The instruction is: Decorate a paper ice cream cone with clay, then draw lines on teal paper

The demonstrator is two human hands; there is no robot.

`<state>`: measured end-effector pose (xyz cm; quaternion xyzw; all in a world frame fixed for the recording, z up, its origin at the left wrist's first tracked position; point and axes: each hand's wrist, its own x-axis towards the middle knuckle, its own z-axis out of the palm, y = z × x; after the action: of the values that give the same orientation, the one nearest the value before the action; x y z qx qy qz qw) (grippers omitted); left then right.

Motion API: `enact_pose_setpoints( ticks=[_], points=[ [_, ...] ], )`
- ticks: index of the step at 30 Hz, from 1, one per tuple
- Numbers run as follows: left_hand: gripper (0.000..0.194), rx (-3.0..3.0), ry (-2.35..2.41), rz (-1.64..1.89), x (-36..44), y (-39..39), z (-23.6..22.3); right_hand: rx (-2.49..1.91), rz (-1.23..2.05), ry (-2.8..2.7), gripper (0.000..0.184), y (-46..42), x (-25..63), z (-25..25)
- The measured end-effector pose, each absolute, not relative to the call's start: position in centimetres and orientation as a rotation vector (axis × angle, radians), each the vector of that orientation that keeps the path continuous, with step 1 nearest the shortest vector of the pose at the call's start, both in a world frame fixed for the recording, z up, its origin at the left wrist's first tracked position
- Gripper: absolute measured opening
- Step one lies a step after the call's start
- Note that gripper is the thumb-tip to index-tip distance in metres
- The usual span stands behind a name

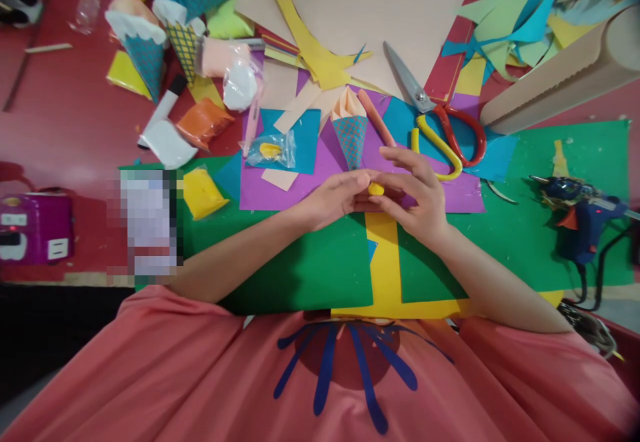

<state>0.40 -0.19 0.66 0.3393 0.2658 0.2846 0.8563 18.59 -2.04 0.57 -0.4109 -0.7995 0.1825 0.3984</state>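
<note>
My left hand [336, 197] and my right hand [415, 192] meet over the purple paper [280, 192], fingers pinched together on a small lump of yellow clay [375, 189]. Just beyond my fingers lies a paper cone [350, 132] with a blue lattice pattern and a peach top, and beside it a pink clay stick [376, 117]. Under my forearms lie green sheets [300, 262] and a yellow strip [385, 255].
Scissors [440, 125] with red and yellow handles lie to the right. A blue glue gun [580, 215] rests at the far right on green paper. Packets of yellow [201, 192], orange [203, 122] and white clay [240, 83] and several finished cones [145, 49] sit at the left.
</note>
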Motion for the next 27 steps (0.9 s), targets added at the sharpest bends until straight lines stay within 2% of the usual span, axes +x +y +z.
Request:
enact_pose_setpoints(
  ticks=[4,8,14,16,22,27],
  points=[
    [0.043,0.76,0.604,0.61,0.45,-0.29,0.76,-0.968,0.45,-2.017,0.022,-2.03,18.43,0.8],
    [0.047,0.756,0.687,0.585,0.45,-0.37,0.83,-0.969,0.532,-1.983,0.042,-1.97,18.2,0.95],
    [0.052,0.748,0.688,0.638,0.43,-0.46,0.84,-0.961,0.429,-1.983,0.024,-2.0,18.43,0.69],
    [0.054,0.75,0.687,0.642,0.42,-0.48,0.85,-0.919,0.423,-1.969,0.024,-1.98,18.5,0.75],
    [0.045,0.724,0.72,0.669,0.43,-0.45,0.61,-1.002,0.584,-1.91,0.036,-2.18,18.57,1.3],
    [0.053,0.78,0.699,0.643,0.55,-0.64,0.41,-0.966,0.652,-1.832,0.024,-2.32,18.61,1.12]
  ],
)
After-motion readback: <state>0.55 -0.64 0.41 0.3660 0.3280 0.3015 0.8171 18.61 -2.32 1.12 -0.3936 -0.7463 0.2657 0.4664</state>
